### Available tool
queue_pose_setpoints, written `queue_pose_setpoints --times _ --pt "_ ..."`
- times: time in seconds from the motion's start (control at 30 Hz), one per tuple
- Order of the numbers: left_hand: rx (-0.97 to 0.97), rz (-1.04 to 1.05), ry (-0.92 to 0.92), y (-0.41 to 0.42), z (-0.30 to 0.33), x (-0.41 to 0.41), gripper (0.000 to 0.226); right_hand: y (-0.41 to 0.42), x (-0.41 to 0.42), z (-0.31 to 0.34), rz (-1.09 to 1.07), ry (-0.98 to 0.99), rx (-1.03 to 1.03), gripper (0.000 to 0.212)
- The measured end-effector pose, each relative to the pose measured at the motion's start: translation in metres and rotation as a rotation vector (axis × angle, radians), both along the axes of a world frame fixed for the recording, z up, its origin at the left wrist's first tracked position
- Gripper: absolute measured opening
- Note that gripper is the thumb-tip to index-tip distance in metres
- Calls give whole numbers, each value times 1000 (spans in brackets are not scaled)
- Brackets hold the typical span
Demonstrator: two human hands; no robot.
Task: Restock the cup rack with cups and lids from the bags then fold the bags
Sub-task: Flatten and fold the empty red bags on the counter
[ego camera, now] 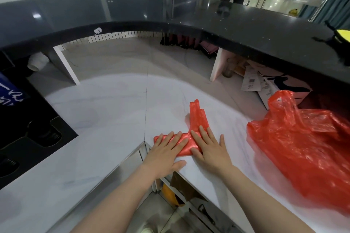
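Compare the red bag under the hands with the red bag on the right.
The folded bag lies flat in a narrow creased strip; the loose bag is puffed and crumpled. The left hand and right hand press the folded bag; nothing touches the loose bag. The folded bag looks far smaller. Both are red plastic on the white counter.

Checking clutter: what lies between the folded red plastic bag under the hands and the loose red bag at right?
Head view: only bare white countertop separates folded red plastic bag from loose red bag.

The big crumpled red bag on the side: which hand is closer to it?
Right. The right hand lies flat on the folded bag, beside the crumpled bag without touching it. The left hand is farther away.
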State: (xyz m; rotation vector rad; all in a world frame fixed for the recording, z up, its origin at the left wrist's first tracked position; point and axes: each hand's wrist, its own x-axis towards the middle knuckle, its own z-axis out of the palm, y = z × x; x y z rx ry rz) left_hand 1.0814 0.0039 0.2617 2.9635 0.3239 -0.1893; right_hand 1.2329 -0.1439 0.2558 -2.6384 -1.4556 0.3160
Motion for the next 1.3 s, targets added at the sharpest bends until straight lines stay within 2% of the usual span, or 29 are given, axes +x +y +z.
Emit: queue_pose_setpoints --times 0.13,0.27,0.37,0.47,0.63,0.7,0.77,0.87,0.9,0.97,1.0,1.03,1.17,1.23,1.3 --pt "-56 -17 -8 1 2 -2 72 -12 8 9 82 74 -13 81" --pt "-127 -52 -65 10 2 -16 80 -26 7 14 19 158 212 71" --pt "-109 -97 -124 20 2 -33 84 -30 10 16 -6 221 273 69" --pt "-108 -119 -285 24 4 -40 70 -32 10 17 16 233 294 70" --pt "-343 109 -344 28 4 -43 39 -33 7 18 -27 290 312 88" --pt "-442 255 -409 30 7 -45 27 -33 8 18 -51 308 357 81" --pt "-514 382 -458 31 14 -43 25 -32 9 20 -64 314 390 72" --pt "-540 504 -491 33 20 -35 14 -32 8 23 -55 326 328 76" --pt "-541 534 -509 33 21 -33 10 -32 7 23 -85 345 346 73" --pt "-563 599 -539 33 21 -29 7 -31 1 23 -231 412 489 45" --pt "-586 633 -553 33 20 -28 7 -30 0 22 -301 439 567 33" --pt "-611 661 -564 33 20 -27 10 -29 0 19 -359 458 621 30" --pt "-639 743 -555 32 21 -21 37 -24 -1 18 -458 494 646 33" --pt "-557 736 -517 29 24 -17 50 -20 1 16 -468 478 616 34" --pt "-379 641 -438 22 24 -12 64 -16 2 12 -476 428 585 33"
